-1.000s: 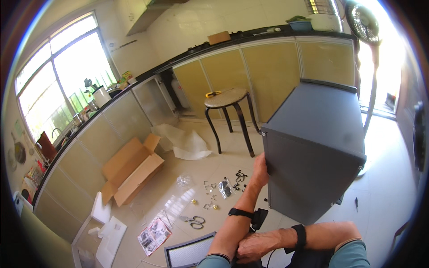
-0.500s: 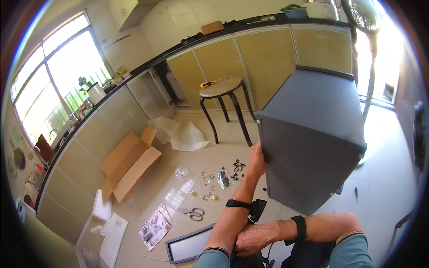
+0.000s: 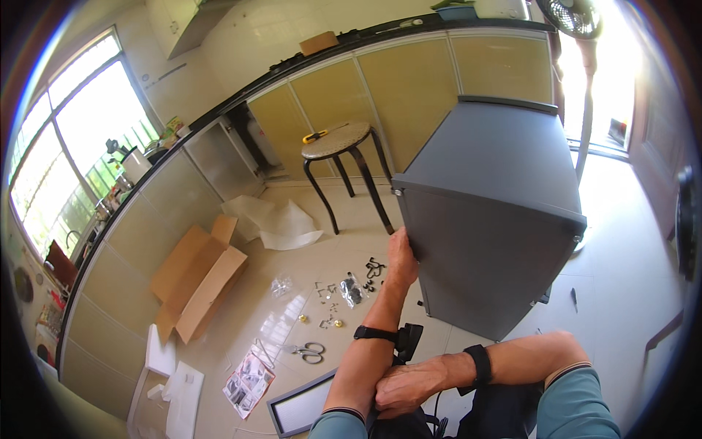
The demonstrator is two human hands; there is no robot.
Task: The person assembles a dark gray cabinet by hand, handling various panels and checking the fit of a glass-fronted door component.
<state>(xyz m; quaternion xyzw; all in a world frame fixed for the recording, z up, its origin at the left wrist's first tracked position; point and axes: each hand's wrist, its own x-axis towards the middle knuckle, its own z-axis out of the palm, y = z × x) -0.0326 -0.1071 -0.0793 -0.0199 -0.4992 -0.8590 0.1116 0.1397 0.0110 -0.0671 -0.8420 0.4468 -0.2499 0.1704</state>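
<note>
My left hand (image 3: 401,256) is set against the left side of the dark grey cabinet (image 3: 486,252), low beside its near face; my fingertips go out of sight past the edge, so I can't tell whether they grasp it or only press. My right hand (image 3: 411,385) is folded into a loose fist and rests across my left forearm, with nothing showing in it. I have a black band on each wrist.

From my head, I see the cabinet standing on the tiled floor, ahead of me and to the right. Just behind its left side is a round stool (image 3: 340,143) with dark legs and a yellow-and-black tool (image 3: 314,137) lying on its seat. Left of my left forearm lie a clear bag of black parts (image 3: 351,291), some loose black pieces (image 3: 374,268), small metal fittings and two gold-coloured pieces. Nearer me are scissors (image 3: 300,350), a printed leaflet (image 3: 248,384) and a grey-framed panel (image 3: 303,406), partly covered by my arm. Farther left, an open cardboard box (image 3: 199,282) sits near a crumpled pale sheet (image 3: 289,225), with white foam pieces (image 3: 184,401) below it. A tall fan (image 3: 578,16) stands by the bright doorway.
</note>
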